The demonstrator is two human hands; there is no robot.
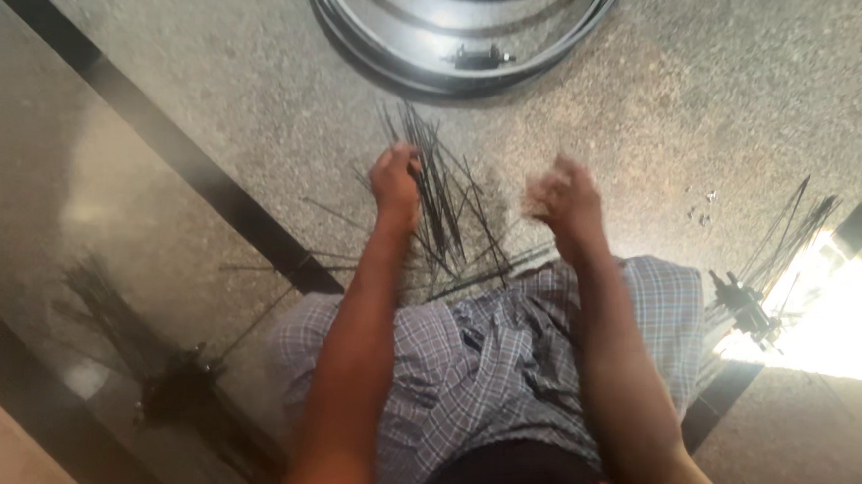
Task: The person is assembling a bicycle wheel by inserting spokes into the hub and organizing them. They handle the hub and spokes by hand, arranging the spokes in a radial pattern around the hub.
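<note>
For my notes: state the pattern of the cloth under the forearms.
A grey-blue and white checked cloth, seen best in the head view.

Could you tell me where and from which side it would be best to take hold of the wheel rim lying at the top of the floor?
Probably the wheel rim at its near arc, from above: it lies flat on the stone floor, and that curved edge faces the left hand and right hand, with bare floor before it past the loose spokes.

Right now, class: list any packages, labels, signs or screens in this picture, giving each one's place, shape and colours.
None are in view. Only loose black spokes on the speckled stone floor, stacked round metal rims at the top edge, and the left hand and right hand above the spokes.
</note>
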